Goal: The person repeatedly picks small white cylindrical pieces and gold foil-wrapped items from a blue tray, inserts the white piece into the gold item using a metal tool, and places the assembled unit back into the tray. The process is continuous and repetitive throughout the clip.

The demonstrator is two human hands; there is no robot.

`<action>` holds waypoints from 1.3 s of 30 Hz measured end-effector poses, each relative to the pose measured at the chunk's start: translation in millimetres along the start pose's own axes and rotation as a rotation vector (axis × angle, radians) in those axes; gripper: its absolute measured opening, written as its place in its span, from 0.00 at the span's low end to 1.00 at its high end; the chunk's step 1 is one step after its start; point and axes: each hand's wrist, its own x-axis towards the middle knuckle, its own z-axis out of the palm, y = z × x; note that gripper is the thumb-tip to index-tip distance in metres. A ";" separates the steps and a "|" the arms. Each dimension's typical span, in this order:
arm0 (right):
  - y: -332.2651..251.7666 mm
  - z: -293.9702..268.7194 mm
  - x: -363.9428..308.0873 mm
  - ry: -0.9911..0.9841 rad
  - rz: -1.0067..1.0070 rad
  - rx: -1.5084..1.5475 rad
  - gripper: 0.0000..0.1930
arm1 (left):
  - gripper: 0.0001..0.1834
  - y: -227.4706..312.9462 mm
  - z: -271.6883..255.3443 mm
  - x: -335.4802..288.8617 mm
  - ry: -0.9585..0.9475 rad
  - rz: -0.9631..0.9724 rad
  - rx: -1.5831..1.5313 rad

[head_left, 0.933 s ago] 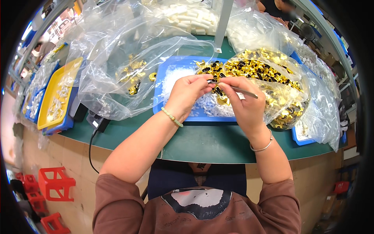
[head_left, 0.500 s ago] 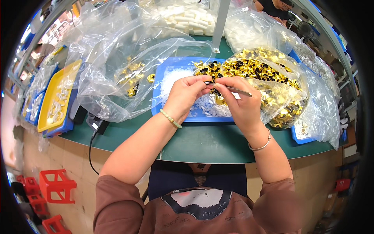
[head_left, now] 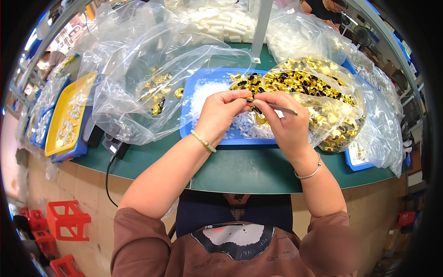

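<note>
Over the blue tray [head_left: 247, 140], my two hands meet fingertip to fingertip. My right hand [head_left: 290, 121] is closed in a pinch around slim metal tweezers [head_left: 285, 109], their blunt end sticking out to the right. The tweezers' tip reaches my left fingertips. My left hand [head_left: 219, 111] is pinched too, and whatever lies between its thumb and forefinger is too small and covered to name. Inside the tray, small translucent white pieces [head_left: 205, 94] lie at the left, and shiny gold parts with dark insides [head_left: 249, 82] at the back.
A clear bag of gold parts [head_left: 318, 85] bulges at the tray's right. Another clear bag [head_left: 124, 106] spreads at the left, near a yellow tray [head_left: 69, 115] and a black adapter [head_left: 115, 147] with a cable. A metal post [head_left: 261, 27] rises behind. Red stools [head_left: 68, 220] stand on the floor.
Almost nothing differs. My left hand and wrist have shifted very slightly to the right, and the tweezers have tilted a touch; both hands keep their pinch.
</note>
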 end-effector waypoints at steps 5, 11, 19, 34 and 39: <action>-2.2 0.6 2.0 -0.007 -0.051 -0.014 0.07 | 0.14 -0.9 -1.8 0.1 -0.003 -0.001 0.022; 1.2 -1.9 0.8 0.081 0.028 0.098 0.06 | 0.17 5.1 2.5 -3.4 0.006 -0.037 -0.114; -0.3 -2.2 0.8 0.009 0.061 0.047 0.05 | 0.17 6.4 2.9 -4.5 0.016 -0.031 -0.093; 4.7 -1.4 0.6 0.017 0.051 0.096 0.05 | 0.16 10.5 3.7 -5.8 -0.008 -0.040 -0.174; 6.4 0.9 -0.3 0.040 0.040 0.091 0.05 | 0.15 6.5 2.6 -4.4 0.001 -0.039 -0.159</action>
